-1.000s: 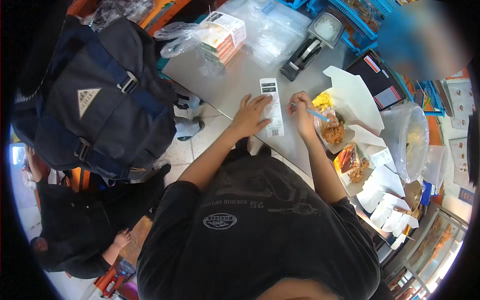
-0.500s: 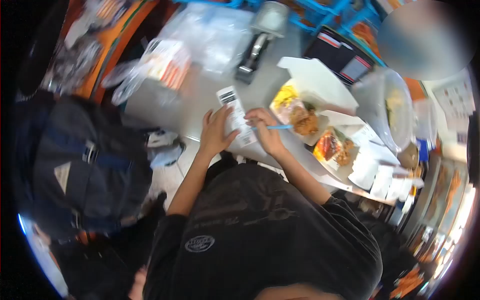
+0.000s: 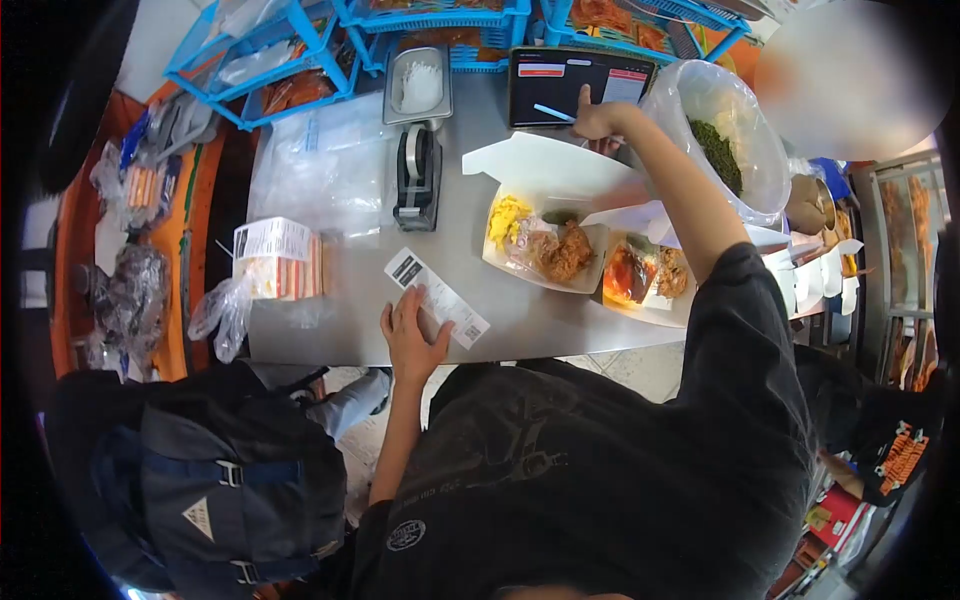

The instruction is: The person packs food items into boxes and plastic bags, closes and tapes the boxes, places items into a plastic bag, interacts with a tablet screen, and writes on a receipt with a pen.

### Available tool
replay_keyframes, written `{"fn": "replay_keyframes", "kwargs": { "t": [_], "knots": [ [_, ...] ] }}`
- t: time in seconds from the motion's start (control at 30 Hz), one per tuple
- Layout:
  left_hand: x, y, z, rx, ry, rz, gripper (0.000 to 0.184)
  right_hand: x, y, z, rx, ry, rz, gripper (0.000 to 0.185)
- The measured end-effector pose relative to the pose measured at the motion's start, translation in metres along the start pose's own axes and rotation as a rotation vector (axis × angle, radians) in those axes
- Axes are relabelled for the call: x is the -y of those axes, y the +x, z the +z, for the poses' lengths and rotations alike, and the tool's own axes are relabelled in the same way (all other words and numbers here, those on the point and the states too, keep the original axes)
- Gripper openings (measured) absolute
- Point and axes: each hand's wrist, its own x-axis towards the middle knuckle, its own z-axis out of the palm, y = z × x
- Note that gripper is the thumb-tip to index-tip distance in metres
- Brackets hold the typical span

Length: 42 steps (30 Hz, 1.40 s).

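My left hand lies with fingers spread on the lower left of a long white printed receipt, which is flat on the steel table. My right hand is stretched to the back of the table, its index finger extended at the dark screen of a tablet. A light blue pen sticks out to the left from that same hand, held by the other fingers. Whether the fingertip touches the screen, I cannot tell. Below my right forearm are an open white food box with fried chicken and a second box.
A black tape dispenser and a metal tray of white powder stand behind the receipt. At left is a bagged box; plastic bags lie behind it. Blue baskets line the back. A clear tub stands right.
My right hand has gone from the receipt up to the tablet, carrying the blue pen. My left hand stays on the receipt. The whole view has shifted and turned.
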Motion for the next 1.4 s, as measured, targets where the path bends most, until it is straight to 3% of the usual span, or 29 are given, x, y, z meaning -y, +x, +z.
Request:
{"fn": "replay_keyframes", "kwargs": {
  "t": [0.03,0.13,0.17,0.4,0.57,0.67,0.77,0.9,1.0,1.4],
  "knots": [
    [0.002,0.000,0.002,-0.001,-0.008,0.004,0.078,0.001,0.005,0.005,0.001,0.018,0.001,0.100],
    [0.002,0.001,0.003,-0.002,-0.026,0.002,0.076,0.003,0.021,0.017,-0.219,0.205,-0.091,0.101],
    [0.002,0.001,0.003,0.004,-0.030,-0.004,0.076,0.001,0.025,0.019,-0.202,0.200,-0.100,0.102],
    [0.002,0.001,0.003,0.049,-0.007,-0.028,0.077,-0.023,0.059,0.043,0.126,-0.024,-0.207,0.075],
    [0.003,0.000,0.005,0.030,-0.024,-0.020,0.077,-0.025,0.079,0.049,0.085,-0.127,-0.212,0.065],
    [0.001,0.001,0.003,0.023,-0.025,-0.012,0.077,-0.021,0.082,0.056,0.055,-0.166,-0.196,0.076],
    [0.001,0.001,0.004,0.027,-0.025,-0.015,0.077,-0.008,0.031,0.054,-0.062,0.005,-0.119,0.098],
    [0.003,0.001,0.005,0.013,-0.034,0.014,0.078,-0.001,0.028,0.059,-0.148,0.014,-0.033,0.099],
    [-0.002,0.004,0.001,0.044,0.005,-0.011,0.079,-0.002,0.032,0.067,-0.225,-0.002,-0.132,0.102],
    [0.000,0.003,0.004,0.048,0.004,-0.006,0.073,-0.003,0.028,0.061,-0.279,0.119,-0.152,0.102]
  ]
}}
